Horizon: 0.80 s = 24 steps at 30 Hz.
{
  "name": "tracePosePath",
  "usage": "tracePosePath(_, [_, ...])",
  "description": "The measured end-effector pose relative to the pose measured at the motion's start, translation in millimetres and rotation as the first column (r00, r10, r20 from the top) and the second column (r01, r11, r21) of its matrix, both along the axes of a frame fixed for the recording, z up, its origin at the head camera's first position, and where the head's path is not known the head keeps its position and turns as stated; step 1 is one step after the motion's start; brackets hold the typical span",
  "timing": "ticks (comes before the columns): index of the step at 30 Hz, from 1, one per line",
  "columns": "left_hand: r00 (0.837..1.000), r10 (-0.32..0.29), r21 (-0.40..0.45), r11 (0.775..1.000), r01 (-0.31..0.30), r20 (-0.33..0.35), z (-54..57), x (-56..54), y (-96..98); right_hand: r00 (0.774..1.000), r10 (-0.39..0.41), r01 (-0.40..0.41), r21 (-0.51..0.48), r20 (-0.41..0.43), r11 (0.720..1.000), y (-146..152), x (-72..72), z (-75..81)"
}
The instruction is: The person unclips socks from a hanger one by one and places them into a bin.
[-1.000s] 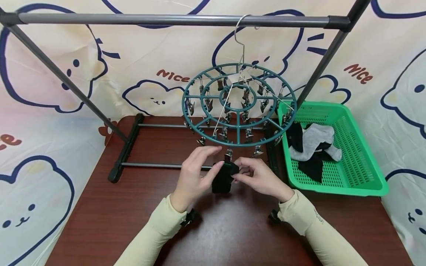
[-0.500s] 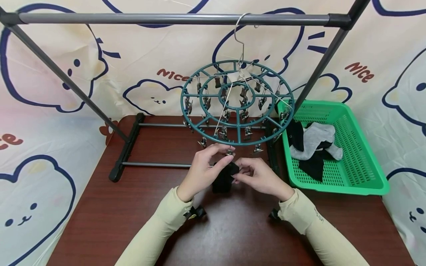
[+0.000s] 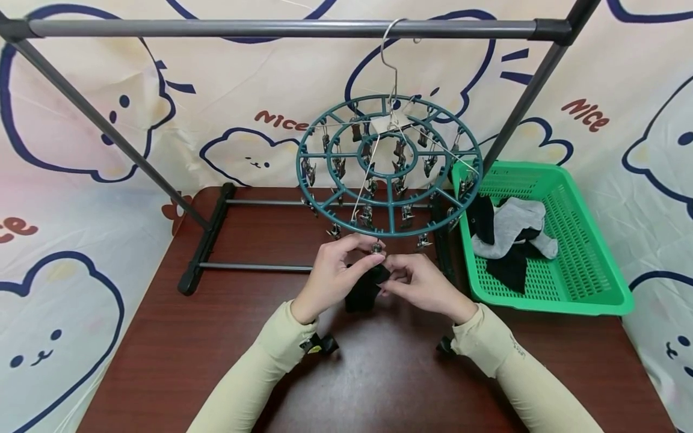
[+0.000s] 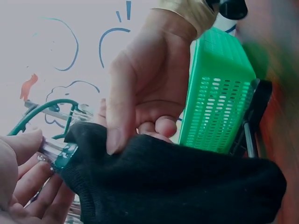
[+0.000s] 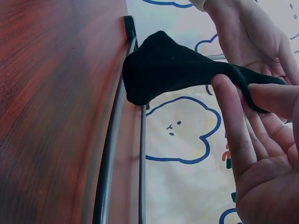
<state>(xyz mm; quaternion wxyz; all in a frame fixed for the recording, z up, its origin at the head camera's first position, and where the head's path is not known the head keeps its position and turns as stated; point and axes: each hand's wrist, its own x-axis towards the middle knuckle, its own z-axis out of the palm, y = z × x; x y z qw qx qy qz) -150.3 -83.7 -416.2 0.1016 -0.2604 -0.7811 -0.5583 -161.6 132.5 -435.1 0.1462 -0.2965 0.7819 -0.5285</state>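
A black sock (image 3: 361, 293) hangs by its cuff below the front of a round teal clip hanger (image 3: 391, 234). My left hand (image 3: 334, 275) pinches a metal clip (image 3: 376, 248) at that cuff between thumb and fingers. In the left wrist view the clip (image 4: 60, 151) meets the cuff edge of the sock (image 4: 173, 182). On the other side, my right hand (image 3: 425, 285) pinches the cuff between thumb and fingers. The right wrist view has the sock's toe end (image 5: 154, 70) dangling free. Whether the clip's jaws bite the fabric cannot be told.
The hanger hooks over a grey rack bar (image 3: 216, 28), and several other metal clips dangle from it. To the right, a green basket (image 3: 590, 264) holds a grey sock (image 3: 514, 225) and black socks (image 3: 509, 267). The rack's base stands on the brown table (image 3: 379, 373).
My left hand has moved right, its spread thumb and fingers closing on the clip above the sock. The hanger has swayed slightly. My right hand stays on the sock.
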Motion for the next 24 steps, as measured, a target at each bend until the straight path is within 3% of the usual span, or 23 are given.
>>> tracePosePath(6, [1.0,-0.024,0.018,1.0,0.024,-0.013,2.6,2.3,-0.5,1.0,0.002,-0.002,-0.005,0.015,1.0,1.4,-0.9,-0.7])
tracePosePath(16, [0.999,0.001,0.053,0.999,0.002,-0.053,3.3,1.8,1.4,0.997,-0.031,0.03,0.023,0.07,0.999,1.2,-1.6,-1.0])
tracePosePath(24, [0.998,0.047,0.065,0.997,-0.045,-0.03,3.1,3.1,1.4,0.998,-0.03,0.025,0.077,0.055,0.997,4.0,-2.3,-7.2])
